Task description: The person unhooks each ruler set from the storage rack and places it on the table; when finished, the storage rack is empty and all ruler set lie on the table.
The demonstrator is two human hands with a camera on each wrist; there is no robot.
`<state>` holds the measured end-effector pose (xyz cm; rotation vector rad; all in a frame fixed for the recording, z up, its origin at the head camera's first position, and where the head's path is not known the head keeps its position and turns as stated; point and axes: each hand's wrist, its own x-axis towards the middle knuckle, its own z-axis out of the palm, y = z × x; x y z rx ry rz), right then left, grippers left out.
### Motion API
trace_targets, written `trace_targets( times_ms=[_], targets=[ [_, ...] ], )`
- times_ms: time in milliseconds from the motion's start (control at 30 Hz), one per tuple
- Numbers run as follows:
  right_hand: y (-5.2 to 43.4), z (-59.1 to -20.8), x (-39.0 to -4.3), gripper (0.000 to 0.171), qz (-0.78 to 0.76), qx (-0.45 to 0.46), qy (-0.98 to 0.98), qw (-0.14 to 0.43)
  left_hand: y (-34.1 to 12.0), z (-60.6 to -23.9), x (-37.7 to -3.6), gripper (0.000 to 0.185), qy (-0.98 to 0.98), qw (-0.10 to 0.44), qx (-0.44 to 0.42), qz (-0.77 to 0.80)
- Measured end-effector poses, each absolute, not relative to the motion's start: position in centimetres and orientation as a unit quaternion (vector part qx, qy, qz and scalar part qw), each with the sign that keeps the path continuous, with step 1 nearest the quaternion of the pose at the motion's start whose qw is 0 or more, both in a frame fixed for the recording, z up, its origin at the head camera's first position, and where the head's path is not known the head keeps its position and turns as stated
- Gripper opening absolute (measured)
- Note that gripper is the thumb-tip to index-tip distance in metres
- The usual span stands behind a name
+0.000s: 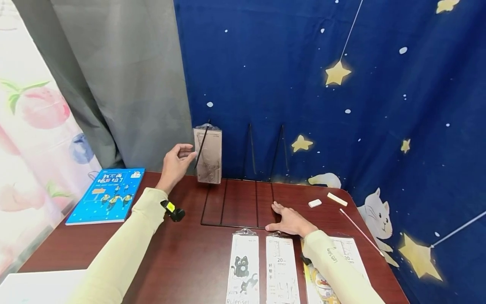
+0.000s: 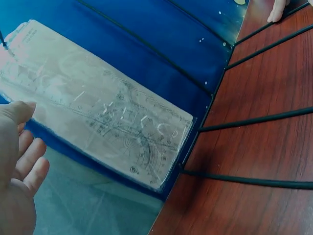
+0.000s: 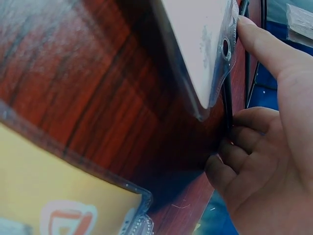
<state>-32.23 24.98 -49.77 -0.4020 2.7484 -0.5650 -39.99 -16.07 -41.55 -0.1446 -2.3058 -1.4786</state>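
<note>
A clear-sleeved ruler set (image 1: 210,157) with a protractor hangs on the left hook of a black wire rack (image 1: 222,225). My left hand (image 1: 176,165) is just left of that set, near the hook's tip, fingers loosely bent and holding nothing. In the left wrist view the thumb (image 2: 22,111) overlaps the sleeve's edge. My right hand (image 1: 290,220) rests at the front right corner of the rack's base, thumb and fingers spread along the wires. Ruler packs lie before it: a cat one (image 1: 244,266), a white one (image 1: 280,270) and others partly hidden under the right forearm.
A blue book (image 1: 108,196) lies at the table's left, with a white sheet (image 1: 43,287) at the front left. An eraser (image 1: 314,203), a pale strip (image 1: 337,199) and a pink pencil (image 1: 360,231) lie at the right. Curtains (image 1: 247,63) hang behind the table.
</note>
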Motion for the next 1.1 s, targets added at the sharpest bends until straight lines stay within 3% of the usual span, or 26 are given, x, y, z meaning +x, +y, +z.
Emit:
trace_targets(
  times_ms=[367,1100],
  targets=[
    [25.0,-49.7,-32.1,0.098,-0.203,-0.137,0.958,0.150,-15.0,-41.3,-40.1,0.024,-0.831,0.225,-0.051,-0.507],
    [25.1,-49.8,-32.4,0.097,-0.199,-0.132,0.959,0.154,-15.4,-40.9,-38.1,0.034,-0.802,0.216,-0.065,-0.553]
  ],
)
